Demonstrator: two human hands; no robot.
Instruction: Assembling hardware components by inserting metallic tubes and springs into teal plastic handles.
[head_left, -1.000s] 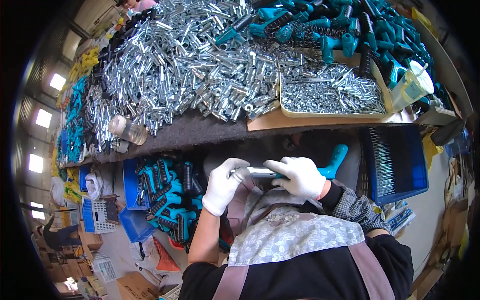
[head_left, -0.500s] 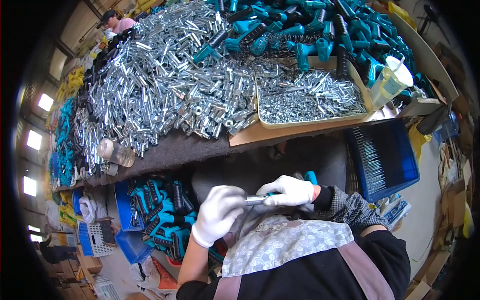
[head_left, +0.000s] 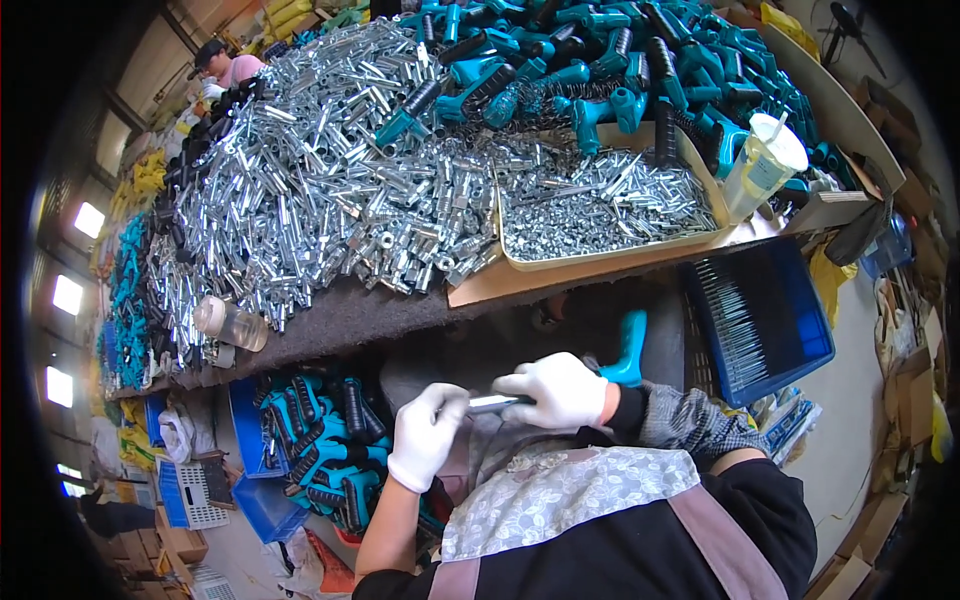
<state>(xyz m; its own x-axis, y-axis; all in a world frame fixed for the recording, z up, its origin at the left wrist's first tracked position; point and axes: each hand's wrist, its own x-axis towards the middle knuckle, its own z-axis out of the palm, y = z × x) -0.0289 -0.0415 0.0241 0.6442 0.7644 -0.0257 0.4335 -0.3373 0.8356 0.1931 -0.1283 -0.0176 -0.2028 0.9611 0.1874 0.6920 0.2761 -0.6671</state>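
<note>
Both of my hands wear white gloves and meet in front of my lap. A short silver metal tube (head_left: 493, 403) spans the gap between them. The fingers of my left hand (head_left: 427, 438) pinch around its left end. My right hand (head_left: 562, 392) is closed at the other end, over what looks like the body of a teal pistol-shaped tool; most of that is hidden under the glove. The tool's teal handle (head_left: 630, 350) sticks up beyond my right wrist. What the left fingertips cover cannot be made out.
The bench ahead bears a heap of silver metal fittings (head_left: 300, 190), a tray (head_left: 610, 258) of small parts, teal pistol-shaped bodies (head_left: 700, 60), a cup (head_left: 760, 170) and a bottle (head_left: 230, 325). Blue crates (head_left: 800, 330) stand below at right and left. Another person (head_left: 225, 70) works far left.
The teal handle has swung up into fuller view beside my right wrist. My left hand has moved slightly down, its fingers still at the tube's end. The whole view has shifted a little.
</note>
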